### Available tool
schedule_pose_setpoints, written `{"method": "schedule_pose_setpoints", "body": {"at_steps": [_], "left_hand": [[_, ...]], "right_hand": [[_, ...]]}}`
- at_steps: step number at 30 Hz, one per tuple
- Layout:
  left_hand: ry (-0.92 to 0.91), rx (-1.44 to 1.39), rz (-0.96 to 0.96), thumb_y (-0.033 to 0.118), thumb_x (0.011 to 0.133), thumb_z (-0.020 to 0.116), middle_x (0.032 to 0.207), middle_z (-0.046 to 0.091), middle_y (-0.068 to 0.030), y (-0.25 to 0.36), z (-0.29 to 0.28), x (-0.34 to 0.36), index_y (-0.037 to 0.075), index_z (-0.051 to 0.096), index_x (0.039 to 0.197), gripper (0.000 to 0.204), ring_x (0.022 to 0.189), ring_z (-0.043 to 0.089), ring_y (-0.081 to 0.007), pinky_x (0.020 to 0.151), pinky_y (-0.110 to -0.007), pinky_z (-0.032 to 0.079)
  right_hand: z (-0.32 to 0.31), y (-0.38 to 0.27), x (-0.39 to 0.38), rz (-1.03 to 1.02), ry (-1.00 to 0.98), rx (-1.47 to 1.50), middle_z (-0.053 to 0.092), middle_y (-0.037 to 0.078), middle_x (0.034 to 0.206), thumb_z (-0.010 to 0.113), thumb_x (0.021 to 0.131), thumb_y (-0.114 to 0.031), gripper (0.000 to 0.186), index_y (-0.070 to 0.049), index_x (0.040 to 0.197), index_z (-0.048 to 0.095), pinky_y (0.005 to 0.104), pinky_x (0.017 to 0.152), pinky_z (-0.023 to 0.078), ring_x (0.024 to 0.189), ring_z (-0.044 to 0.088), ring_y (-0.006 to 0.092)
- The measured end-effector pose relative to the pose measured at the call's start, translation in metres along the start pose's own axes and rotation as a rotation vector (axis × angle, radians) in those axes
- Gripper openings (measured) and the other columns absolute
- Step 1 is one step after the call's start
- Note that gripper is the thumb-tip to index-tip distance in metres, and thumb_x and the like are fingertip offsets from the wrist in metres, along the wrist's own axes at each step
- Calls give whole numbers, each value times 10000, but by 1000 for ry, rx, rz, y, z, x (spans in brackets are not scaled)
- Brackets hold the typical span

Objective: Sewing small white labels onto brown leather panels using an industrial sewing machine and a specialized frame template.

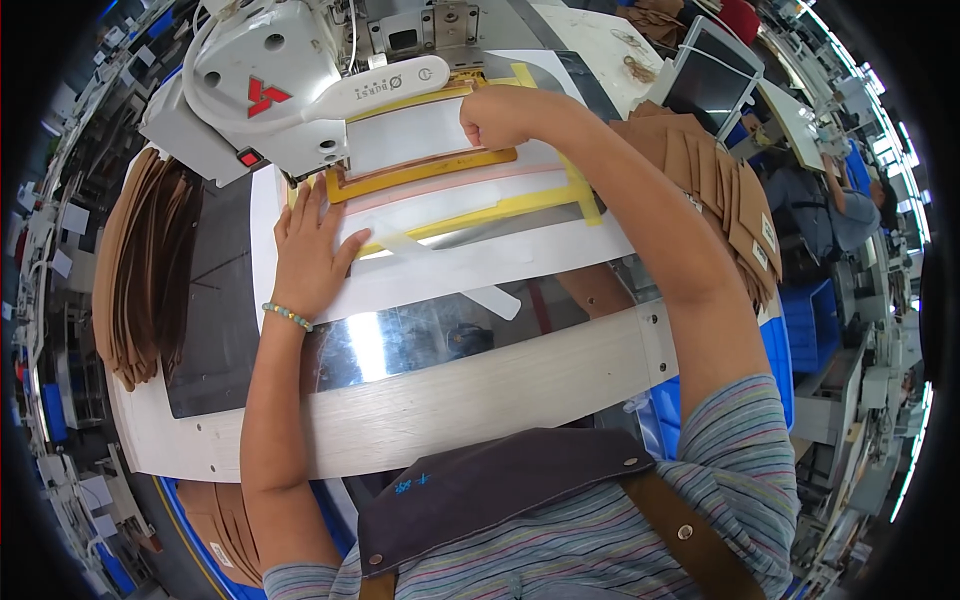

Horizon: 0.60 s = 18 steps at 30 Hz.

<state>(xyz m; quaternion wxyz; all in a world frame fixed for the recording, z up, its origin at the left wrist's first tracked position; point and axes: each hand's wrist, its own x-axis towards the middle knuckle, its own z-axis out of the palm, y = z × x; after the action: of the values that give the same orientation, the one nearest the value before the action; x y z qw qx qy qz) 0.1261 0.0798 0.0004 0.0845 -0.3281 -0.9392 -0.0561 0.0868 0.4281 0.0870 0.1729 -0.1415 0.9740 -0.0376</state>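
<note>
My left hand (pixel 308 255) lies flat with fingers apart on a white sheet (pixel 285 345). Its fingertips reach the left end of a yellow clamp frame (pixel 420 177), just below the head of a white sewing machine (pixel 265 70). At the frame's right end my right hand (pixel 497 115) is closed, knuckles up; whatever its fingers may hold is hidden. White material (pixel 405 135) shows inside the frame. Yellow tape (pixel 500 208) and a faint red line run across the sheet below the frame. A narrow white strip (pixel 492 302) lies over the sheet's near edge.
Brown fabric pieces are stacked at the left (pixel 140 270) and, as another stack (pixel 715 180), at the right. A shiny metal plate (pixel 400 345) and a pale wooden table edge (pixel 480 390) lie nearer me. A dark screen (pixel 705 80) stands back right, a blue bin (pixel 808 325) beyond.
</note>
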Motion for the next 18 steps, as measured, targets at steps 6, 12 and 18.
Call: {"method": "schedule_pose_setpoints", "body": {"at_steps": [6,12,18], "left_hand": [[39,-34,17,546,1081,511,1735,320,-192,-2,2,0,43,553,1540,682,1625,227,-382,1300,-526,138],[14,-32,11,517,1081,527,1733,318,-206,-1,-2,1,34,550,1538,665,1622,231,-389,1302,-526,141],[25,-14,21,496,1081,542,1730,317,-217,1,-3,2,27,549,1531,650,1612,250,-407,1300,-545,155]], "right_hand": [[-17,-37,6,131,-146,-262,752,220,887,613,773,19,169,39,845,765,458,672,560,771,710,370],[-8,-35,11,105,-144,-296,748,229,1025,653,800,10,190,32,921,798,469,769,598,896,740,379],[26,-17,-14,-89,210,-448,671,143,1289,673,887,-55,161,-19,940,820,445,919,576,1195,661,342]]}}
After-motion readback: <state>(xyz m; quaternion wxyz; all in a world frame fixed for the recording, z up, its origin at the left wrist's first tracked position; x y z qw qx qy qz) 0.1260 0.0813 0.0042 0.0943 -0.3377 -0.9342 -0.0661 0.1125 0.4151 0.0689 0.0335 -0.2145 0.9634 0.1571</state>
